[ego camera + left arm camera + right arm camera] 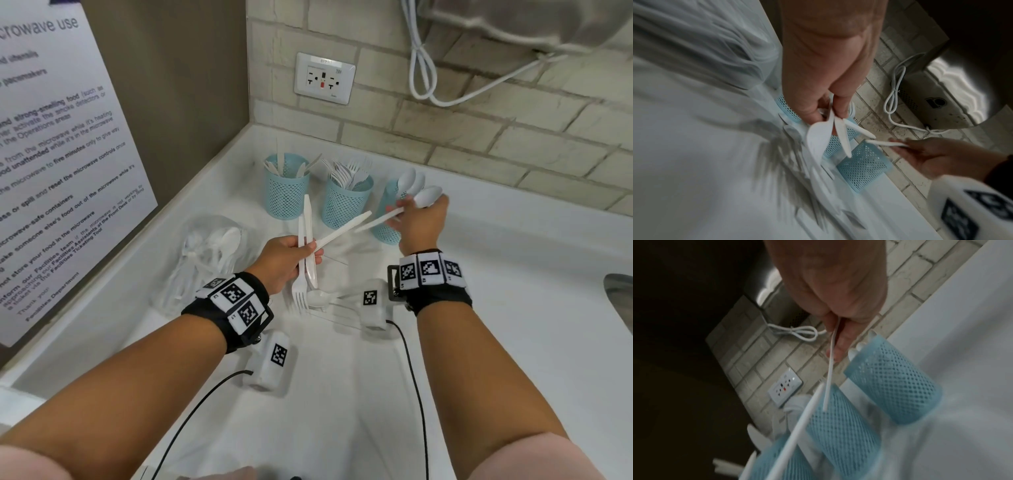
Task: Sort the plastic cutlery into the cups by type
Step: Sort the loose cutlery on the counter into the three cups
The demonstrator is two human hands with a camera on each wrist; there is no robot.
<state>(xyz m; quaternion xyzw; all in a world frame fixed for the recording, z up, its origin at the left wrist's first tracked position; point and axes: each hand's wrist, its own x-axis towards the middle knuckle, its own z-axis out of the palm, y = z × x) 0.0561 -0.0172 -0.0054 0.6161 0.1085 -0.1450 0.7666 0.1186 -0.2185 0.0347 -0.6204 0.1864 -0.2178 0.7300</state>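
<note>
Left hand (286,261) fans mixed cutlery (306,240) w/ handles splayed for easy picking; right hand (419,222) pinches one spoon (394,214), bowl-up, beside the spoon cup (388,219).

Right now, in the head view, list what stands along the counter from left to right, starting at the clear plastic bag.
clear plastic bag → knife cup → fork cup → spoon cup, partly hidden behind the right hand, which holds a spoon.

White counter (479,308): three cups (346,202), cutlery (317,298).
</note>
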